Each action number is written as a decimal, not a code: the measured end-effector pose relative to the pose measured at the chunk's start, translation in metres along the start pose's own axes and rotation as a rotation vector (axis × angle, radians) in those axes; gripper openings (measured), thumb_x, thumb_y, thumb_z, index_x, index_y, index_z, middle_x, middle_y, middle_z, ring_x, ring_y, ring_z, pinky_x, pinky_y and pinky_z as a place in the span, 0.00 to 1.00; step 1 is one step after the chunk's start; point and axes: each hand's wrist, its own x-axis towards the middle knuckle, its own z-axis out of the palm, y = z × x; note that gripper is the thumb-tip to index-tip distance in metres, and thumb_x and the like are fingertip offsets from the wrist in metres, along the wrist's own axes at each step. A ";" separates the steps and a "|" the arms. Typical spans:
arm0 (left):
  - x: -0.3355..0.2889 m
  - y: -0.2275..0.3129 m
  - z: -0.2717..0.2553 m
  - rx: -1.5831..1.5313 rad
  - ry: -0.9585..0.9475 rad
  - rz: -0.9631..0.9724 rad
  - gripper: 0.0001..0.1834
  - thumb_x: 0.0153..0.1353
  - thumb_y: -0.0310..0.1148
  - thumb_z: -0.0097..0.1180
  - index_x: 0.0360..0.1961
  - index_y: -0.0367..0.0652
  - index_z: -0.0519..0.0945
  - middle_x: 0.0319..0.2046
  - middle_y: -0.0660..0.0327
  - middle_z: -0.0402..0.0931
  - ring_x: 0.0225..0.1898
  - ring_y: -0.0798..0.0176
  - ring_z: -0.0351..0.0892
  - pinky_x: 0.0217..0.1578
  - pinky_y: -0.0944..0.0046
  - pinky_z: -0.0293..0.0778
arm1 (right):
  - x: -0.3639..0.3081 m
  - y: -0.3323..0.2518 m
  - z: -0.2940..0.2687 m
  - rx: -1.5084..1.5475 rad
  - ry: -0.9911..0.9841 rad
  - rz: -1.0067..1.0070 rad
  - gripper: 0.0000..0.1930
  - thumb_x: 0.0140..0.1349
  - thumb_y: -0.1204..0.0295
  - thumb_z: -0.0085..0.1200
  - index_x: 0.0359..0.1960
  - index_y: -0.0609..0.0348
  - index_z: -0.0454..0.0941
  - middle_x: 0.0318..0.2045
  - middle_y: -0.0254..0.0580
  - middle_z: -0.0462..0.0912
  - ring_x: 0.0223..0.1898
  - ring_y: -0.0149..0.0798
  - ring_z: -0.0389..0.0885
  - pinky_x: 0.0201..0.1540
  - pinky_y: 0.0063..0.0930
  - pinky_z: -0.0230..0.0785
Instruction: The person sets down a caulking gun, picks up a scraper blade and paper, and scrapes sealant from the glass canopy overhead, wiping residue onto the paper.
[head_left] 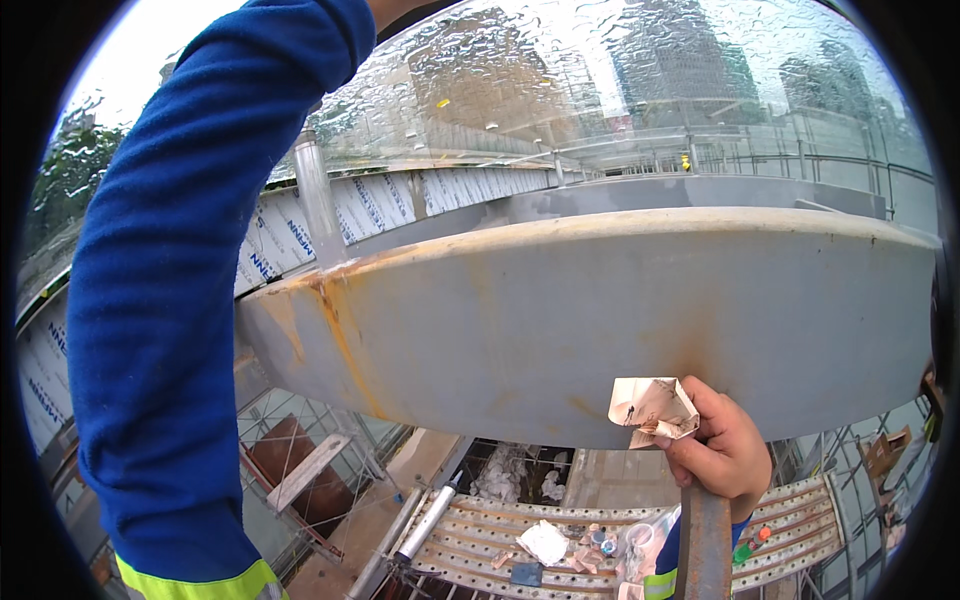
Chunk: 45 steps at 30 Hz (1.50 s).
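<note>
My right hand (pixel 722 447) pinches a folded piece of pale beige paper (pixel 655 408) with dark marks on it, its folds standing partly open. Behind the paper runs a curved grey steel beam (pixel 520 330); rust streaks its left part, and a brown patch shows just above my hand. A rusty upright metal bar (pixel 704 540) stands in front of my right forearm. My left arm, in a blue sleeve, reaches up across the left side. Only a sliver of my left hand (pixel 392 9) shows at the top edge, its fingers out of sight.
Below lies a perforated scaffold deck (pixel 470 540) with a silver caulking gun (pixel 430 522), a crumpled white cloth (pixel 544 542) and several small items on it. Wet glass panels (pixel 600 90) rise beyond the beam, with a metal post (pixel 317 195) at left. Scaffold poles surround the deck.
</note>
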 end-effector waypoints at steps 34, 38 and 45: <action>-0.091 -0.012 0.001 0.020 -0.186 0.013 0.07 0.52 0.31 0.53 0.20 0.48 0.80 0.33 0.61 0.73 0.46 0.59 0.72 0.53 0.57 0.62 | -0.002 -0.004 0.007 0.151 0.148 0.053 0.10 0.58 0.86 0.47 0.41 0.69 0.71 0.25 0.35 0.77 0.16 0.20 0.70 0.16 0.18 0.61; -0.103 -0.015 -0.002 0.050 -0.238 0.023 0.06 0.52 0.30 0.53 0.21 0.49 0.80 0.33 0.61 0.72 0.46 0.60 0.72 0.52 0.57 0.62 | -0.004 -0.003 0.008 0.163 0.163 0.066 0.10 0.57 0.85 0.47 0.41 0.69 0.71 0.25 0.35 0.77 0.16 0.20 0.70 0.16 0.17 0.62; -0.120 -0.018 -0.003 0.078 -0.295 0.021 0.03 0.50 0.30 0.55 0.24 0.51 0.81 0.35 0.61 0.72 0.48 0.60 0.71 0.54 0.57 0.60 | -0.005 -0.005 0.010 0.190 0.192 0.089 0.11 0.57 0.85 0.48 0.43 0.69 0.71 0.27 0.36 0.77 0.16 0.20 0.69 0.17 0.16 0.61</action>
